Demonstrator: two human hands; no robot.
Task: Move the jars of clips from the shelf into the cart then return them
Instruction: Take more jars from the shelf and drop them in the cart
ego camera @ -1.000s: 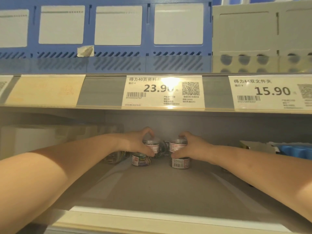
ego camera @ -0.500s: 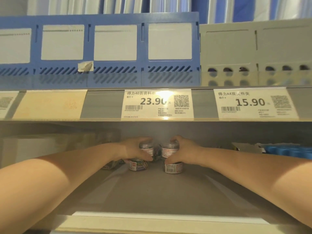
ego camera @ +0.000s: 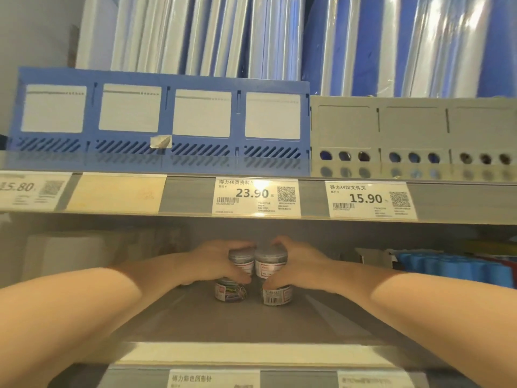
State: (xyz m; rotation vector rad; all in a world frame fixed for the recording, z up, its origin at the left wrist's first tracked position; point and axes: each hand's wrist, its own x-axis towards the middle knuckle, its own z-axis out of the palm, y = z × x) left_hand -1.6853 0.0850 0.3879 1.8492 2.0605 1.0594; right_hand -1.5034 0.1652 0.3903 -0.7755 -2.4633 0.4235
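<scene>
Shelf step by the look of it, lifting out or setting back, can't tell which, no cart in view. Grip check: left hand [ego camera: 214,261] curled round the top left jar [ego camera: 240,260], right hand [ego camera: 303,264] curled round the top right jar [ego camera: 270,261], both stacked on the bottom left jar [ego camera: 230,292] and bottom right jar [ego camera: 277,296], way back on the grey shelf [ego camera: 251,323]. Next up, probably: keeping both upright, clearing the ledge overhead, not knocking the bottom ones. Shop aisle otherwise: price tags [ego camera: 257,197] along the edge, blue organizer [ego camera: 167,79] and grey organizer [ego camera: 405,130] up top, blue packs [ego camera: 447,270] off right.
</scene>
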